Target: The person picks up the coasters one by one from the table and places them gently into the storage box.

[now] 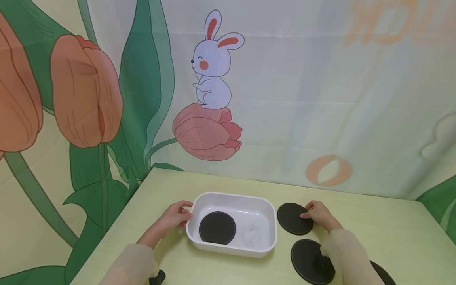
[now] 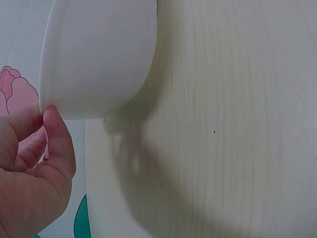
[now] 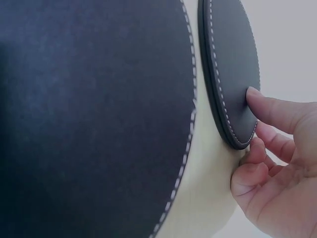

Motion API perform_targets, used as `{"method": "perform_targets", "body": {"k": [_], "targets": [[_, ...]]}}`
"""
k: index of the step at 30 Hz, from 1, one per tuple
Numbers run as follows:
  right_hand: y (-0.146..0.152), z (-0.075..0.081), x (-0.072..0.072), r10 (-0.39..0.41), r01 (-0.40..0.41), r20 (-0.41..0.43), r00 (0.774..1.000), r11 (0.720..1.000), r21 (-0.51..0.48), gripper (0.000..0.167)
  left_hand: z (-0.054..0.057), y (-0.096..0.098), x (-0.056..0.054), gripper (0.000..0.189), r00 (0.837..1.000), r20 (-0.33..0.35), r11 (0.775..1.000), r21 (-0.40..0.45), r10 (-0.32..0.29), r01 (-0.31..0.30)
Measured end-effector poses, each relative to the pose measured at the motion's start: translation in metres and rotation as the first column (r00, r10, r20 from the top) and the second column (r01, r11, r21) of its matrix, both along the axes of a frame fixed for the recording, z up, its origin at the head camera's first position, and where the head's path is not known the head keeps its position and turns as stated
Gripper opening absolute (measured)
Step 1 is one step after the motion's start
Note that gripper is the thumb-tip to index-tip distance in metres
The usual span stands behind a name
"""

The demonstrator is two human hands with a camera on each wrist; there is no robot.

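Pinching the edge of the black disc [image 1: 290, 217] just beside the white tray [image 1: 231, 248], the right grip [image 1: 320, 215] has probably the best hold for something seemingly light, stiff and smooth, while the left grip [image 1: 174, 215] pinches the tray's rim.

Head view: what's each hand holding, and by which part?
Left hand: white tray, by its left rim. Right hand: black coaster, by its right edge.

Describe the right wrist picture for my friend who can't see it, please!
A right hand pinches the edge of a round black coaster with white stitching. Nearer the camera, another stitched black coaster fills much of the left.
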State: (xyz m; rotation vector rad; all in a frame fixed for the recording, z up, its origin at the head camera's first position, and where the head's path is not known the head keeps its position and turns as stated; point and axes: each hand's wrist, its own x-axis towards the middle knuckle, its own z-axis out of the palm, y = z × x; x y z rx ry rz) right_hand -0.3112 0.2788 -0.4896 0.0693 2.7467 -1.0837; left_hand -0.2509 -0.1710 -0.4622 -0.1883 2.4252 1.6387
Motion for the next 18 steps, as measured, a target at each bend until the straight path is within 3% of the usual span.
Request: {"method": "perform_targets", "body": {"k": [18], "targets": [[-0.0007, 0.0005, -0.0016, -0.001, 0.003, 0.045, 0.999, 0.999, -0.038, 0.032, -0.0008, -0.0008, 0.0002, 0.037, 1.0, -0.002, 1.0, 0.016, 0.002, -0.002]]}}
